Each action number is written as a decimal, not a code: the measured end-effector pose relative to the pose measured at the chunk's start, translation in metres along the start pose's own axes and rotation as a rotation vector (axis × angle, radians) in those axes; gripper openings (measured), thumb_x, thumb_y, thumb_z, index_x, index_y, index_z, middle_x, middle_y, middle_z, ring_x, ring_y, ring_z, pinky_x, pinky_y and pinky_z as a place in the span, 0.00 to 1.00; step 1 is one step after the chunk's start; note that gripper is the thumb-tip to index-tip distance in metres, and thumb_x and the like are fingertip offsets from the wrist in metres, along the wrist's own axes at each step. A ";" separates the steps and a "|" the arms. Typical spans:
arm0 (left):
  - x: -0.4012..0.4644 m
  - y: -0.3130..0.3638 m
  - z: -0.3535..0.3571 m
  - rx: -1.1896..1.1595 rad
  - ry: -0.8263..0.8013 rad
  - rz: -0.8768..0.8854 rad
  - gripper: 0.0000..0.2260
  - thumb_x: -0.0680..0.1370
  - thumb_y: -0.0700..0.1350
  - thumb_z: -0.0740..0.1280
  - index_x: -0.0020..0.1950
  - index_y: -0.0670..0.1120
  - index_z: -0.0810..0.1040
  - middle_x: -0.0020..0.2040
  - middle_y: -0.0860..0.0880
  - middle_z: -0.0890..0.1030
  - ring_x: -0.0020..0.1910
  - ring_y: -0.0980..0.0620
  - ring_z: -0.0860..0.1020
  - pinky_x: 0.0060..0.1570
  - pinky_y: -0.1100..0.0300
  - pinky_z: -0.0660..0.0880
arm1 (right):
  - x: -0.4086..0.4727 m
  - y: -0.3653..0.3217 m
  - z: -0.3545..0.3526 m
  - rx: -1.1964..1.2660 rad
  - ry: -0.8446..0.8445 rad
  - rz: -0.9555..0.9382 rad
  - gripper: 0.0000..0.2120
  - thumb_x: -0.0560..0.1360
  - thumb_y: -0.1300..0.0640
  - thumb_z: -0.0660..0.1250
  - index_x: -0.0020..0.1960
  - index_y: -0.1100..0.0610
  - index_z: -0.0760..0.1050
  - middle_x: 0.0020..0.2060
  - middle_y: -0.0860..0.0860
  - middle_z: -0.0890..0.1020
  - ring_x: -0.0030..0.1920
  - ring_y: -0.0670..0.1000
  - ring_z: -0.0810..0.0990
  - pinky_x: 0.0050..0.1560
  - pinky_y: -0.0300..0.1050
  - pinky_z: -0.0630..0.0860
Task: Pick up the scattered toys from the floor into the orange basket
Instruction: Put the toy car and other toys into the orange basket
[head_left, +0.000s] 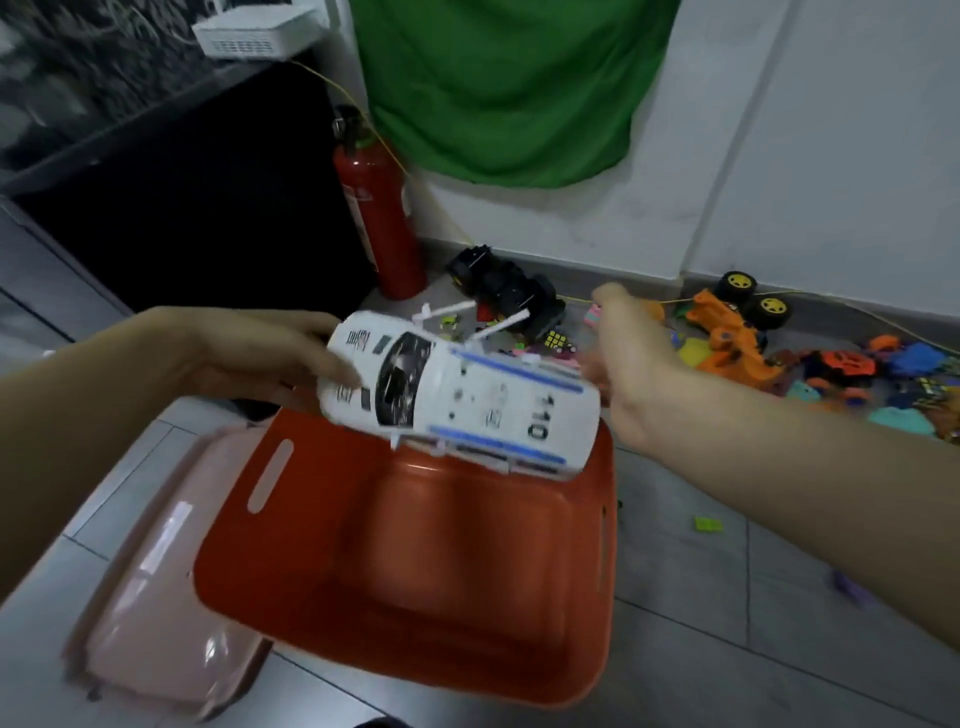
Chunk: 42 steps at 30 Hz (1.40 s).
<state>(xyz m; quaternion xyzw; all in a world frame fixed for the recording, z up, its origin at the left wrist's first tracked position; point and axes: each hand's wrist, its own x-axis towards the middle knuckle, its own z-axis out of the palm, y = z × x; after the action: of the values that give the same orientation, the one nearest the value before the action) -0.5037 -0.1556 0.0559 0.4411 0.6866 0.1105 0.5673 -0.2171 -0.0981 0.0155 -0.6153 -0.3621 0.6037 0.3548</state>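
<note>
My left hand (249, 353) grips the front end of a white toy police car (467, 405) marked 110, with blue stripes. The car hangs tilted over the far rim of the orange basket (234, 545), whose inside looks bare. My right hand (639, 374) is blurred just right of the car's rear, thumb raised, fingers loose, holding nothing I can see. Scattered toys lie on the grey tile floor beyond: a black toy truck (504, 286), a small puzzle cube (556, 340), an orange truck with yellow wheels (727, 332) and several small colourful pieces at the far right (852, 374).
A pink basket (150, 597) sits against the orange basket's left side. A red fire extinguisher (379, 208) stands by a black cabinet (182, 208). Green cloth (509, 88) hangs on the white wall. A small green piece (707, 525) and a purple piece (852, 590) lie on the floor at right.
</note>
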 end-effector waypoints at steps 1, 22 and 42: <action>0.002 -0.006 0.002 0.006 -0.018 -0.010 0.24 0.71 0.34 0.73 0.64 0.48 0.74 0.56 0.45 0.84 0.56 0.45 0.83 0.59 0.45 0.77 | -0.004 0.005 0.002 -0.055 -0.031 0.001 0.20 0.65 0.36 0.58 0.45 0.52 0.72 0.39 0.50 0.75 0.38 0.53 0.72 0.42 0.51 0.73; 0.111 -0.113 0.058 0.966 0.215 0.087 0.35 0.66 0.57 0.76 0.66 0.52 0.64 0.61 0.46 0.75 0.56 0.46 0.77 0.52 0.54 0.76 | -0.019 0.136 0.040 -1.247 -0.504 -0.203 0.21 0.77 0.39 0.50 0.54 0.49 0.76 0.57 0.52 0.76 0.62 0.59 0.71 0.62 0.51 0.68; 0.115 -0.067 0.088 1.421 0.300 0.007 0.22 0.76 0.47 0.71 0.66 0.46 0.68 0.60 0.48 0.79 0.57 0.47 0.80 0.47 0.56 0.73 | 0.005 0.119 0.036 -1.340 -0.535 -0.047 0.16 0.76 0.49 0.64 0.59 0.56 0.78 0.59 0.53 0.78 0.59 0.53 0.77 0.54 0.41 0.73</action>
<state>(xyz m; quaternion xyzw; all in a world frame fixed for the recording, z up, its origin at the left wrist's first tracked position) -0.4546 -0.1413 -0.0953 0.6854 0.6616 -0.3010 0.0429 -0.2512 -0.1511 -0.0916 -0.5239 -0.7420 0.3743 -0.1868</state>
